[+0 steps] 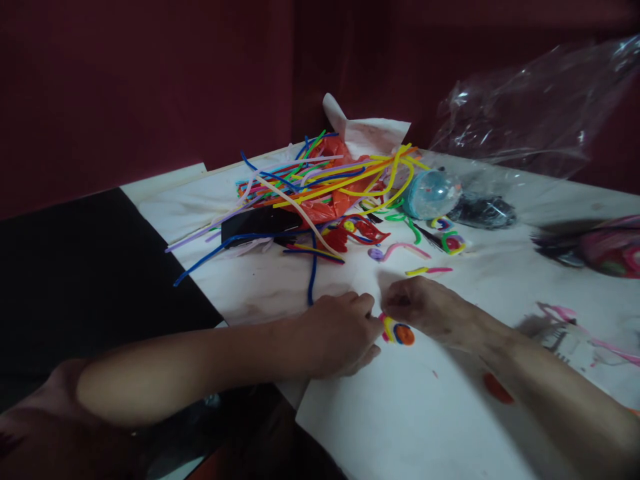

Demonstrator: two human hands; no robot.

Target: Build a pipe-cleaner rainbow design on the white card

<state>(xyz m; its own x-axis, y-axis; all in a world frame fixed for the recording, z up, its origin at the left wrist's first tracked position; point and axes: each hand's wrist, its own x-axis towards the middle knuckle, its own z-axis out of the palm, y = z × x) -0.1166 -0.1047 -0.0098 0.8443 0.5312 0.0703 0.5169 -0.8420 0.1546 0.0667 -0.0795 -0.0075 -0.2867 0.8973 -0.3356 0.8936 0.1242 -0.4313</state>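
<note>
A small coiled piece (400, 332) lies on white paper (370, 427) between my hands. It has an orange centre with blue, white, yellow and pink bands around it, and looks wound from pipe cleaners. My left hand (340, 337) is curled, with its fingertips at the pink and yellow left edge of the coil. Just above the coil, my right hand (423, 305) is closed with its fingers pinched together. Whatever sits in that pinch is hidden. Beyond my right hand lies a short yellow and pink strip (429, 271).
A heap of coloured pipe cleaners (320, 180) lies on red plastic (320, 212) at the back. Near it stand a clear blue-tinted container (433, 193) and a dark plastic-wrapped bundle (484, 211). Smaller coils (454, 243) are scattered about. A pink object (613, 247) lies at far right.
</note>
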